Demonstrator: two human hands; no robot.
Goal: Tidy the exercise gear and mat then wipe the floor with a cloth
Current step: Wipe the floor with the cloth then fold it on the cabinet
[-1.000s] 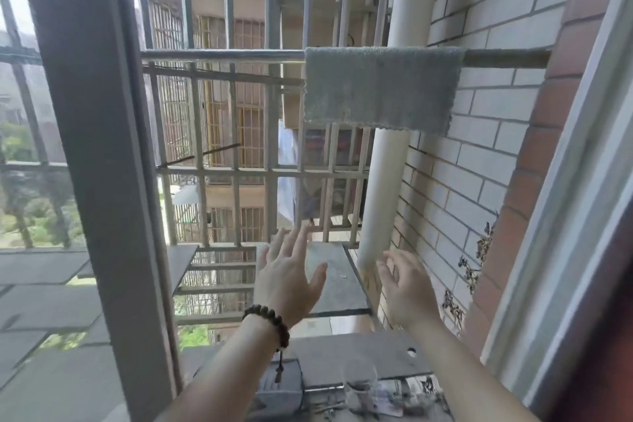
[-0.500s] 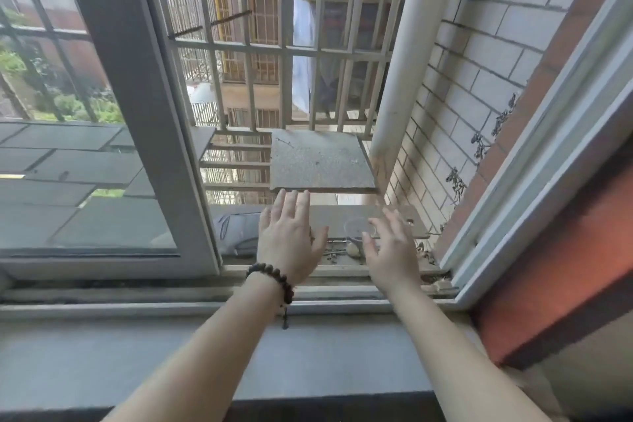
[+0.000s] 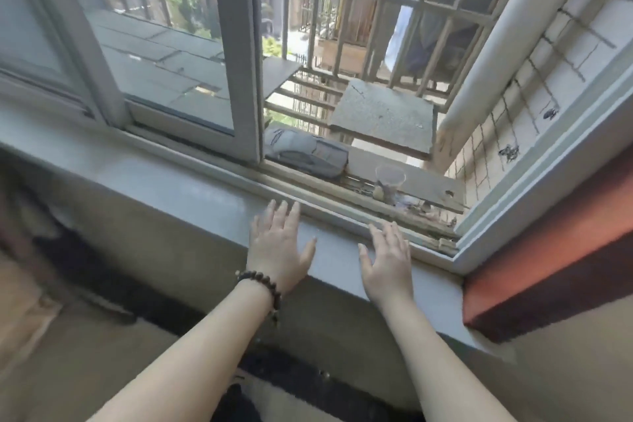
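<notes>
Item: I am holding my left hand [image 3: 279, 247] and right hand [image 3: 388, 259] spread and empty over the window sill's [image 3: 178, 188] inner edge, presumably free to begin a next step. Cloth, mat, gear: not appearing in view. Beyond the sill's far edge, a clear cup [image 3: 389, 178] and a grey bundle [image 3: 305, 152] are sitting on the outer ledge [image 3: 428, 181].

Floor [image 3: 51, 336] at lower left motion-blurred, clear cup [image 3: 389, 181] contents unreadable (too small), both forearms cut by bottom edge
</notes>
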